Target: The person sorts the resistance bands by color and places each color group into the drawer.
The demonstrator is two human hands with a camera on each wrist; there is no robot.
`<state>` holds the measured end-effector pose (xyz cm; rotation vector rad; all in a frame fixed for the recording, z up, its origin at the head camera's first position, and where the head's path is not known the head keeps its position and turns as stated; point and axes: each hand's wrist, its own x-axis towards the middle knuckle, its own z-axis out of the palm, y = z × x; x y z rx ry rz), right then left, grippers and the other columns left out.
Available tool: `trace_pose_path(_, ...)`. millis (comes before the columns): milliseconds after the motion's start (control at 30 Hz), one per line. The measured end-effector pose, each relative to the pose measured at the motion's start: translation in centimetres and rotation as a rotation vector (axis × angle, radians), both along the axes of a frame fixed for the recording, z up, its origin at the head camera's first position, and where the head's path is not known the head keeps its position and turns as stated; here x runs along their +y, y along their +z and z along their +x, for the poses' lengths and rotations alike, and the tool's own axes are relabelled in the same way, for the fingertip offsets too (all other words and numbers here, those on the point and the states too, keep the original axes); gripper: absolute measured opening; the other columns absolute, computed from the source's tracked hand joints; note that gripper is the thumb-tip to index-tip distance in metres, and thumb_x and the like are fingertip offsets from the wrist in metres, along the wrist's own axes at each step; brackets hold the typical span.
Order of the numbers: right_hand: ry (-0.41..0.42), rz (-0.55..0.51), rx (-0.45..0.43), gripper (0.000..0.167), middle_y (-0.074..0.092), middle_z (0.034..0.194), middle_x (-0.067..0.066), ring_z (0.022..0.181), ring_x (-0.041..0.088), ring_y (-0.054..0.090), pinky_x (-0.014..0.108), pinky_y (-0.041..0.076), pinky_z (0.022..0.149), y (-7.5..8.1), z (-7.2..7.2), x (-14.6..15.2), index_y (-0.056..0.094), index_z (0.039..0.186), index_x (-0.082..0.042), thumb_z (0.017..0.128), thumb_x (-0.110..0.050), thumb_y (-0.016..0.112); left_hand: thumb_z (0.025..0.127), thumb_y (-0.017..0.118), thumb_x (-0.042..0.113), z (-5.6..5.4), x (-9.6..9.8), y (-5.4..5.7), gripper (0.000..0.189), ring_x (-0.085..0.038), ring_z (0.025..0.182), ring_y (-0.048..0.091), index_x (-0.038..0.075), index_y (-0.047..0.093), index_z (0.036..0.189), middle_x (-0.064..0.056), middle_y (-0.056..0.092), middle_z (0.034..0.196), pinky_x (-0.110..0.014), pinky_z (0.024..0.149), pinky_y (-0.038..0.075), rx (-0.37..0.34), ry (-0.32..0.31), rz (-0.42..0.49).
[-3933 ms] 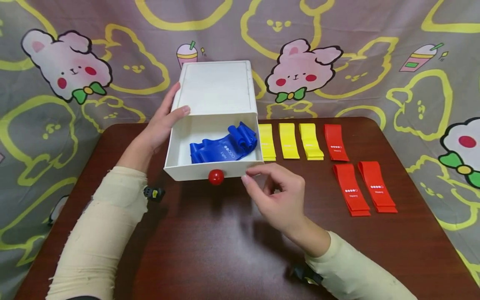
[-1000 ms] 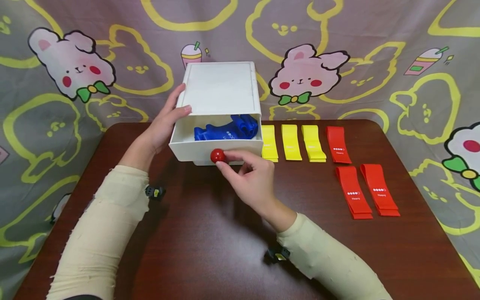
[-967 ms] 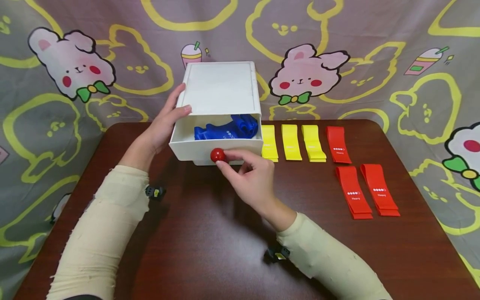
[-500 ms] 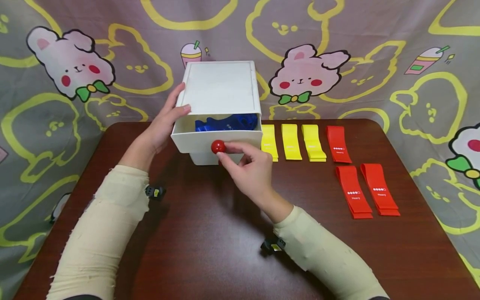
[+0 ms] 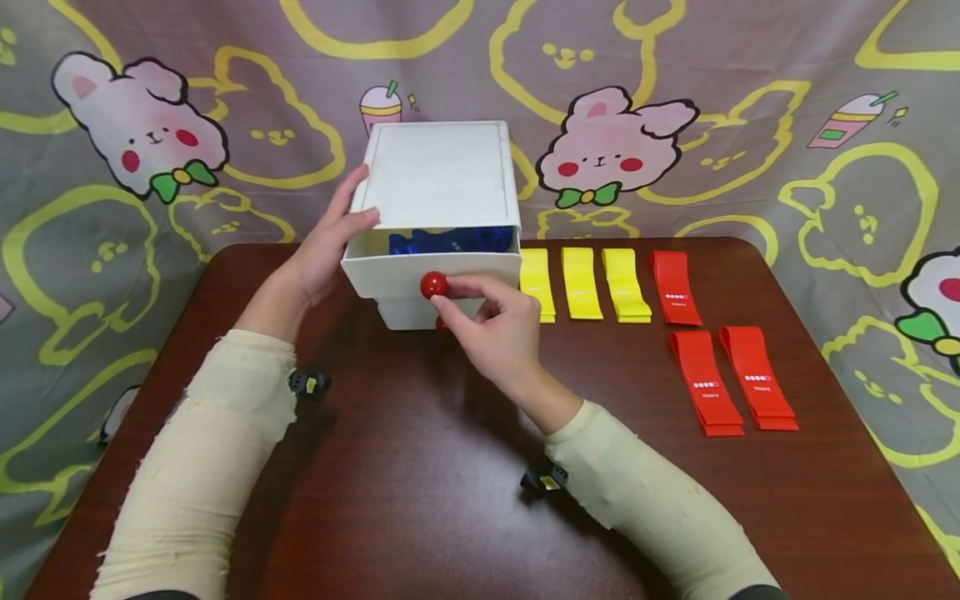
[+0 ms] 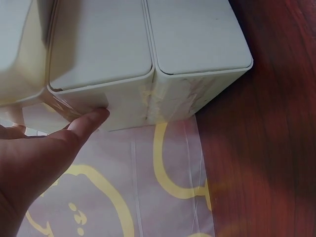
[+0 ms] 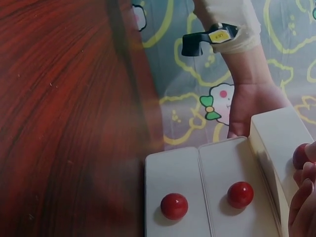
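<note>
A white drawer cabinet (image 5: 442,171) stands at the back of the table, its top drawer (image 5: 386,273) partly pulled out. Inside lie blue resistance bands (image 5: 450,242), mostly covered by the drawer front and cabinet top. Thumb and index finger of my right hand (image 5: 501,333) pinch the drawer's red knob (image 5: 432,285). My left hand (image 5: 315,254) lies along the cabinet's left side, thumb across the top front edge. In the left wrist view one straight finger (image 6: 91,122) presses the side wall. Two lower drawers with red knobs (image 7: 174,206) show pushed in, in the right wrist view.
Yellow resistance bands (image 5: 582,283) lie in a row right of the cabinet, the nearest partly behind it. Red bands marked Heavy (image 5: 705,383) lie farther right on the dark wooden table (image 5: 390,500). A patterned cloth (image 5: 450,50) hangs behind and beside the table.
My right hand has moved from the drawer's right front corner to the knob. The top drawer has slid inward, hiding more of the blue bands. My left hand stays on the cabinet.
</note>
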<state>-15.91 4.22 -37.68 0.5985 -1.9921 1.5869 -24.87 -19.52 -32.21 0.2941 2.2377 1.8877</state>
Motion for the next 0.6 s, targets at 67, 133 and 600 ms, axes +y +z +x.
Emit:
trace_pose_path(67, -0.002, 0.003, 0.001, 0.024, 0.074, 0.098, -0.004, 0.049, 0.012, 0.048, 0.027, 0.040, 0.046, 0.0, -0.2, 0.0, 0.078, 0.107, -0.011, 0.086, -0.021, 0.082, 0.099, 0.050, 0.040, 0.0, 0.0, 0.0, 0.070, -0.024, 0.142, 0.013, 0.043, 0.011, 0.158, 0.002, 0.002, 0.162, -0.054, 0.113, 0.017, -0.001, -0.002, 0.009)
trace_pose_path(133, -0.002, 0.001, 0.000, 0.024, 0.074, 0.098, -0.003, 0.050, 0.014, 0.049, 0.027, 0.040, 0.046, 0.0, -0.3, -0.1, 0.078, 0.107, -0.011, 0.086, -0.021, 0.082, 0.099, 0.050, 0.040, 0.0, 0.0, -0.1, 0.070, -0.023, 0.141, 0.015, 0.043, 0.012, 0.158, 0.002, 0.004, 0.162, -0.054, 0.111, 0.020, -0.003, -0.004, 0.020)
trace_pose_path(600, -0.029, -0.004, 0.007, 0.023, 0.074, 0.095, 0.010, 0.047, 0.016, 0.045, 0.026, 0.038, 0.046, 1.0, -1.0, -0.5, 0.076, 0.103, 0.002, 0.081, -0.004, 0.083, 0.099, 0.047, 0.046, 0.0, -0.2, 0.0, 0.069, -0.030, 0.135, 0.033, 0.047, 0.009, 0.157, -0.002, 0.009, 0.162, -0.048, 0.100, 0.037, -0.041, -0.012, 0.028)
